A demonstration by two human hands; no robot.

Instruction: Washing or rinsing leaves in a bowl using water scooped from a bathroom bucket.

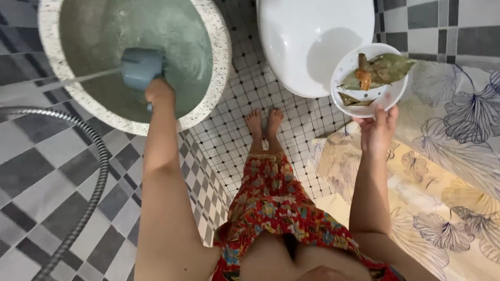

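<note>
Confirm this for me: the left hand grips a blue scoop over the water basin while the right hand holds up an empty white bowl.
Not quite. The head view shows the white bowl in the right hand is not empty: it holds leaves and a brownish piece. The rest stands: the left hand grips the blue scoop over the water basin.

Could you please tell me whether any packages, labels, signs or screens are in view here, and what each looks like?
None are in view: only a speckled water basin, a blue scoop in the left hand, and a white perforated dish of leaves in the right hand.
</note>
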